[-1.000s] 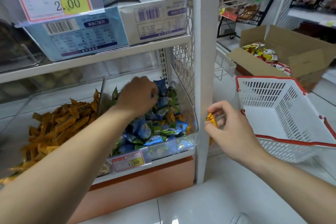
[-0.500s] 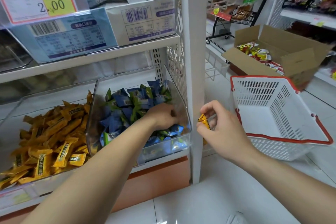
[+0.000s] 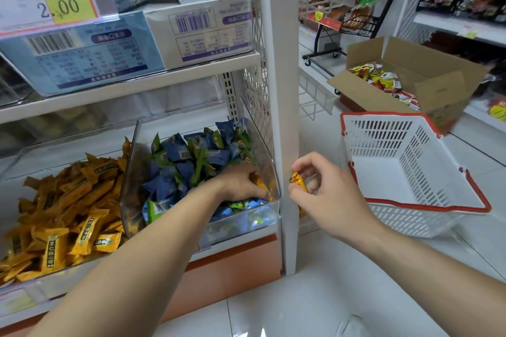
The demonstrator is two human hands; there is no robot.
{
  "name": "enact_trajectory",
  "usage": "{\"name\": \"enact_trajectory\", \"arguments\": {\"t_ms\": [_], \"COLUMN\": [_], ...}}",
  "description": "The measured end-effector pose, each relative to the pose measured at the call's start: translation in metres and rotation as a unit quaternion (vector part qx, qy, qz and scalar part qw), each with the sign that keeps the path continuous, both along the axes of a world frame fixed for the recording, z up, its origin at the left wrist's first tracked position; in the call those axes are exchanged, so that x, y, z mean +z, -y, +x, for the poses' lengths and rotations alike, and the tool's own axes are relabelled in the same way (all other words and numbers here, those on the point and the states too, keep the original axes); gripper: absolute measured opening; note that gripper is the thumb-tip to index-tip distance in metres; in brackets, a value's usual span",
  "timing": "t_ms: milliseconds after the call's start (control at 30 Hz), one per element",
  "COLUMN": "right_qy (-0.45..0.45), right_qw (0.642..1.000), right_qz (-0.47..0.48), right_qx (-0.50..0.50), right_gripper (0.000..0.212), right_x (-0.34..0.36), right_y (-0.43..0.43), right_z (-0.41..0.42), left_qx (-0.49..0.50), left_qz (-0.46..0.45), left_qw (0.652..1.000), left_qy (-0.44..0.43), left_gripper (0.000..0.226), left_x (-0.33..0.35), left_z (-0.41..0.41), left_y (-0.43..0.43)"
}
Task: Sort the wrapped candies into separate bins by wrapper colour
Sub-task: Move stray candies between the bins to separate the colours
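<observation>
A clear bin [image 3: 269, 172] on the low shelf holds blue and green wrapped candies [image 3: 186, 161]. My left hand [image 3: 241, 183] is down in its right front corner, fingers curled round an orange candy [image 3: 261, 186] there. Left of it, a second clear bin [image 3: 16, 169] is heaped with orange candies [image 3: 68, 216]. My right hand [image 3: 325, 194] hovers in front of the white shelf post and pinches another orange candy [image 3: 298, 180] between thumb and fingertips.
The white shelf post [image 3: 282, 117] stands between my hands. A white basket with red rim [image 3: 410, 172] sits on the floor at right, an open cardboard box of snack packs [image 3: 405, 82] behind it. Boxes [image 3: 202, 30] and a price tag [image 3: 46, 0] fill the upper shelf.
My left hand dropped from the back of the blue-and-green pile to the bin's right front corner and closed on an orange candy. My right hand kept its candy, barely moving.
</observation>
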State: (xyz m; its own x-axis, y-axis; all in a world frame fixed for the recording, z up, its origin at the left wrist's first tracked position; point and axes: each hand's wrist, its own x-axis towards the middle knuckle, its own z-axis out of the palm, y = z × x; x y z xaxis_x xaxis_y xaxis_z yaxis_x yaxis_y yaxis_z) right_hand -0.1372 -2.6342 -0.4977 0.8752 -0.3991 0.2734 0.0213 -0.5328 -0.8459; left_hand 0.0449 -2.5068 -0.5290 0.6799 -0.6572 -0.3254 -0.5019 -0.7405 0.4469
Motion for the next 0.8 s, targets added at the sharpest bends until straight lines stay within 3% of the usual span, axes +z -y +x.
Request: {"name": "enact_trajectory", "arguments": {"t_ms": [167, 433, 567, 667, 800], "right_qy": [0.01, 0.009, -0.006, -0.017, 0.003], "right_qw": [0.999, 0.989, 0.977, 0.963, 0.935], "right_qz": [0.034, 0.126, 0.202, 0.268, 0.348], "right_qx": [0.011, 0.072, 0.06, 0.032, 0.067], "right_gripper": [0.02, 0.019, 0.021, 0.028, 0.009], "right_x": [0.009, 0.028, 0.028, 0.031, 0.044], "right_y": [-0.007, -0.043, -0.074, -0.095, -0.134], "right_z": [-0.005, 0.008, 0.031, 0.056, 0.081], "left_qx": [0.068, 0.227, 0.29, 0.348, 0.382], "left_qz": [-0.166, -0.403, -0.45, -0.502, -0.524], "left_qw": [0.984, 0.886, 0.844, 0.788, 0.756], "left_qy": [-0.02, -0.017, -0.018, -0.084, -0.092], "left_gripper": [0.028, 0.026, 0.027, 0.025, 0.018], "left_x": [0.012, 0.056, 0.075, 0.083, 0.087], "left_z": [0.004, 0.005, -0.005, -0.017, -0.036], "left_y": [-0.009, -0.037, -0.064, -0.09, -0.12]}}
